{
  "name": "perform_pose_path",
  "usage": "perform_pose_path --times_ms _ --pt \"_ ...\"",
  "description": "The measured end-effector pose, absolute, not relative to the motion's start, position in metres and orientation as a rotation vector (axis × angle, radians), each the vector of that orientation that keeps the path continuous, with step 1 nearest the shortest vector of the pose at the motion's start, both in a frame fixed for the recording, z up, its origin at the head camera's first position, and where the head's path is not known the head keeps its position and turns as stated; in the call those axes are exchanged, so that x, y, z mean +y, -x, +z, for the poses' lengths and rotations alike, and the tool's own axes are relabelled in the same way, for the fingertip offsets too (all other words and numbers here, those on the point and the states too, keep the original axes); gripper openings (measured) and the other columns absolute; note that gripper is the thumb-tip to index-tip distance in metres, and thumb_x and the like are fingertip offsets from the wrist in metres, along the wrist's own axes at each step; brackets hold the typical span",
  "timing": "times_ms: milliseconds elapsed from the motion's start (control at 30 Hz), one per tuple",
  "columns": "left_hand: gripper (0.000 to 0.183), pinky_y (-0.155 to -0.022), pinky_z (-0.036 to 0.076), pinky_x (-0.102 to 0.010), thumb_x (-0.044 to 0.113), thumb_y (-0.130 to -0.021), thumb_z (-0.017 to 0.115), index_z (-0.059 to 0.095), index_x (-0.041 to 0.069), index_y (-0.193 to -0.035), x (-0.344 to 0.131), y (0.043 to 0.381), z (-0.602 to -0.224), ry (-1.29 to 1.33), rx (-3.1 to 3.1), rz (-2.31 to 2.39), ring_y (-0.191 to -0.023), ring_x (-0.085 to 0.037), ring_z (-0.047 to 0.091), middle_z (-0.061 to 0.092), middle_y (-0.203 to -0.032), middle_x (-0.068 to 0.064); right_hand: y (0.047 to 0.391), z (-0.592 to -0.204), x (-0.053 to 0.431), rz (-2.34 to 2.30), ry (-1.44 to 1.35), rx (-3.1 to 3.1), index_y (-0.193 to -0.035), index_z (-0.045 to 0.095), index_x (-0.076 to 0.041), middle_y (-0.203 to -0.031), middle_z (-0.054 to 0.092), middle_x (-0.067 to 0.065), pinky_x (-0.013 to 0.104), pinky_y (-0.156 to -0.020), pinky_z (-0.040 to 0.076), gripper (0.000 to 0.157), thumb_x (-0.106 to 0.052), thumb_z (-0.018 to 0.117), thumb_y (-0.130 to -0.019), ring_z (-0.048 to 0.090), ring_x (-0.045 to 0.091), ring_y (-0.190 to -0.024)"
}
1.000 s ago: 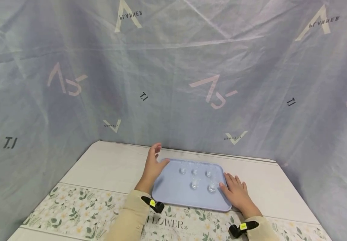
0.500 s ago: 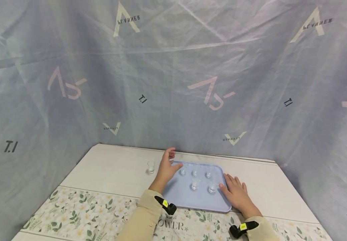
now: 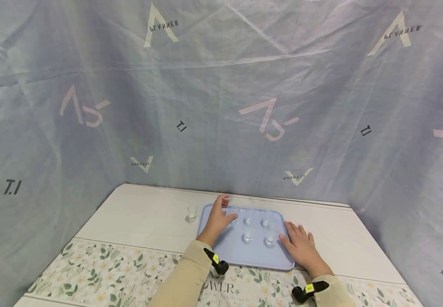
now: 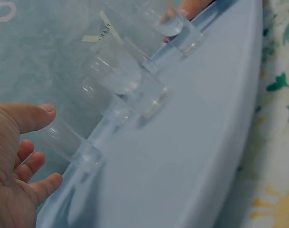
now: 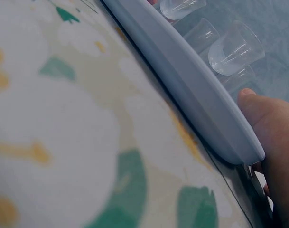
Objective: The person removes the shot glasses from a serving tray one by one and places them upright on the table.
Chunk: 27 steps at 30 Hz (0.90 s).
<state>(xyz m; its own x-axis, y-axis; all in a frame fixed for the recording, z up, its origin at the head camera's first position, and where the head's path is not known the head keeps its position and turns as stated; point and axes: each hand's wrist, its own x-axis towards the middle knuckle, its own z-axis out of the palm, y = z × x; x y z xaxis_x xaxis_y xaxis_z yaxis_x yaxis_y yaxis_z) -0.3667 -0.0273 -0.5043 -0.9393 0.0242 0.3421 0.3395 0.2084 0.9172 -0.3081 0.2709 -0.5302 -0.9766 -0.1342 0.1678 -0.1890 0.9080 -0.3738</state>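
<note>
My left hand [image 3: 217, 220] reaches over the left part of a pale blue tray [image 3: 234, 252]. Its thumb and fingers are spread, and in the left wrist view they stand around the upper part of a clear shot glass [image 4: 90, 157] without closing on it. Several similar shot glasses stand upright on the tray, among them a near-row glass [image 3: 248, 234] and a right-hand glass [image 3: 270, 238]. My right hand [image 3: 302, 247] rests at the tray's right edge, its thumb over the rim and its fingers extended along the outside.
Another shot glass [image 3: 192, 214] stands on the white table to the left of the tray. A floral band [image 3: 102, 268] runs along the table's near side. Grey-blue printed fabric [image 3: 214, 94] hangs behind the table and at both sides.
My left hand has moved right, from beside the tray's left edge to the back-left glass. The shot glass on the table has come into sight. My right hand has stayed in place.
</note>
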Motion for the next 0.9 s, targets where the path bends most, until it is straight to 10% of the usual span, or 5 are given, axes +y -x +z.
perform_pose_path --times_ms 900 --pt "0.057 -0.086 0.053 -0.043 -0.005 -0.085 0.075 0.051 0.003 -0.136 -0.014 0.374 -0.515 0.336 -2.323 -1.701 -0.100 -0.028 0.061 0.064 -0.111 -0.014 0.307 -0.530 0.272 0.595 -0.246 -2.923 -0.155 0.034 0.001 -0.158 0.033 0.028 0.075 -0.113 0.005 0.073 -0.053 0.039 -0.106 0.017 0.055 -0.147"
